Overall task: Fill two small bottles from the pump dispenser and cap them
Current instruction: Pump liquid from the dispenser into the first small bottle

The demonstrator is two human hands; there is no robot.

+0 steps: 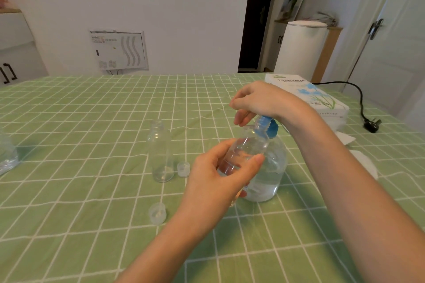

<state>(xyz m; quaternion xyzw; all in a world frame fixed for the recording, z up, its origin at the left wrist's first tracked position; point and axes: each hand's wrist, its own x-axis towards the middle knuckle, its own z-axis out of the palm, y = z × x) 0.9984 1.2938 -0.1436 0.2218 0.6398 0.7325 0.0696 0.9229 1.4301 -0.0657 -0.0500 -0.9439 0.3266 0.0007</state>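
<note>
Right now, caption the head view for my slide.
Left hand holds a bottle tilted at the pump, right hand on top; a second bottle and two caps wait beside.

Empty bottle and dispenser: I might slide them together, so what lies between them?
In the head view, a clear cap stands beside the empty bottle; nearer the dispenser, the left hand holds the other bottle in front of it.

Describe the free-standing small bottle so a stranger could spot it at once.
Start at the green checked tablecloth and find the blue-topped pump dispenser. Left of it a small clear bottle stands upright and uncapped. Unlike the other small bottle, held by the left hand, nothing touches it.
</note>
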